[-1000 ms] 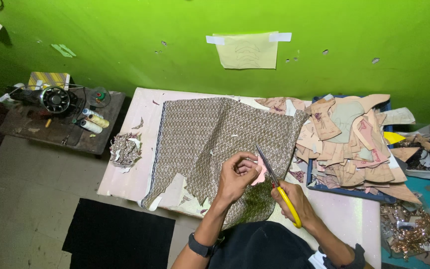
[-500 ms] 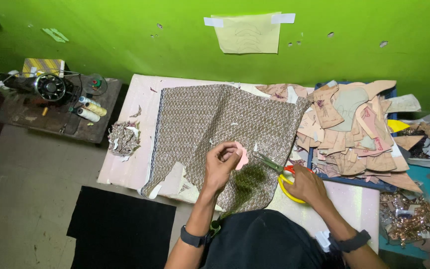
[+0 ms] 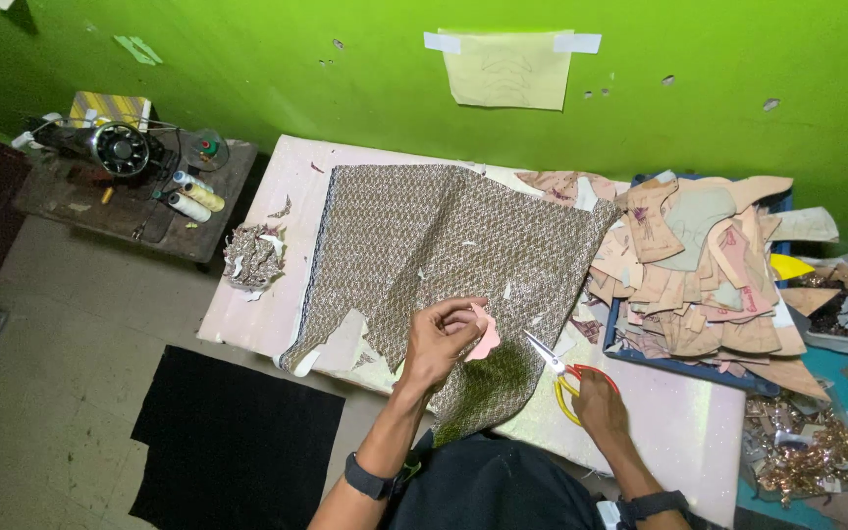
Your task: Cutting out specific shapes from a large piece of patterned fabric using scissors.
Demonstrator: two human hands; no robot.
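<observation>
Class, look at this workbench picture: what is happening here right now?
A person sits at a pale pink table against a green wall. Their left hand pinches a small pink cut-out piece over a brown patterned fabric sheet. Their right hand rests on yellow-and-red-handled scissors lying on the table, blades pointing toward the piece. A heap of tan pattern pieces lies to the right.

left hand (image 3: 441, 339) pinching pink piece (image 3: 486, 339), right hand (image 3: 599, 402) on scissors (image 3: 563, 371)
</observation>
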